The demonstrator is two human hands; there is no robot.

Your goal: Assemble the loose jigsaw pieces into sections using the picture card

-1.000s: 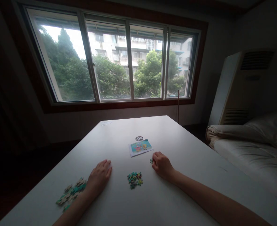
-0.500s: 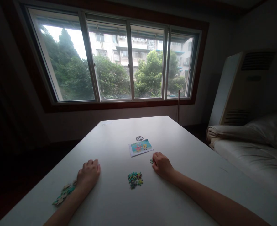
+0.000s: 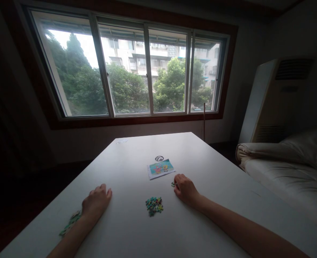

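On the white table point(image 3: 137, 236), my right hand point(image 3: 185, 190) is closed with its fingers down at the tabletop. A small green jigsaw puzzle piece point(image 3: 173, 184) pokes out from under its fingertips. My left hand point(image 3: 97, 201) hovers or rests palm down at the left, thumb apart from the curled fingers, with nothing visible in it. Beside its wrist lies a heap of jigsaw puzzle pieces point(image 3: 70, 223), partly covered by the forearm. Between both hands sits a tight cluster of green, yellow and dark puzzle pieces point(image 3: 154, 206).
A cartoon picture sheet point(image 3: 161, 169) lies beyond the cluster, with a round black-and-white disc point(image 3: 159, 158) behind it. A clear plastic scrap point(image 3: 121, 141) is at the far left corner. A sofa point(image 3: 287, 172) stands to the right, and a window point(image 3: 128, 68) faces me.
My left hand has shifted slightly left and back toward the heap, its thumb and fingers now further apart. My right hand stays nearly in place with the piece.
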